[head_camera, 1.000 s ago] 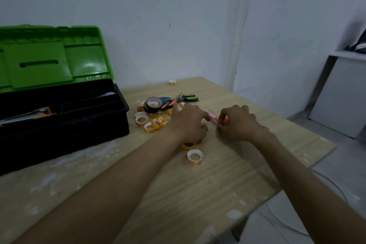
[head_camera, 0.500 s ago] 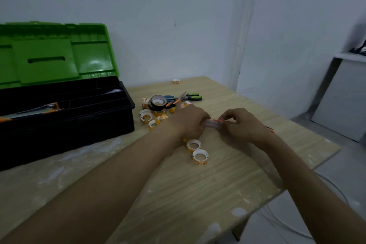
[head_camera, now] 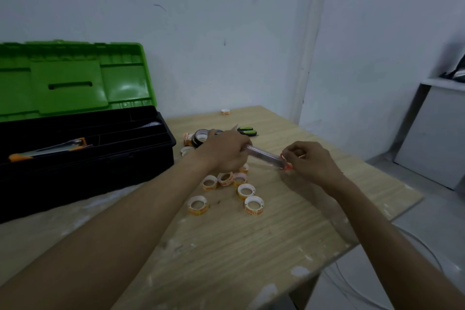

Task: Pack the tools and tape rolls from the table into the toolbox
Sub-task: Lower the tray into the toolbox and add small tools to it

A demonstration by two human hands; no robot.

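Note:
A clear plastic tube with an orange end [head_camera: 265,157] hangs just above the table between both hands. My left hand [head_camera: 224,150] grips its left end. My right hand [head_camera: 308,162] pinches the orange end. Under them lie several small orange-and-white tape rolls [head_camera: 225,178]. A black tape roll [head_camera: 200,136] and green-handled scissors [head_camera: 246,130] lie behind my left hand. The black toolbox [head_camera: 100,156] stands at the left with its green lid [head_camera: 70,78] up; an orange-handled tool [head_camera: 50,150] lies in its tray.
One small tape roll [head_camera: 225,112] sits alone near the wall at the table's far edge. The wooden table [head_camera: 251,246] ends at the right over the floor, where a white cable loops. A white cabinet [head_camera: 437,133] stands at the far right.
Both hands have lifted the tube off the table and moved apart along it. More tape rolls show below them now. The camera has shifted a little.

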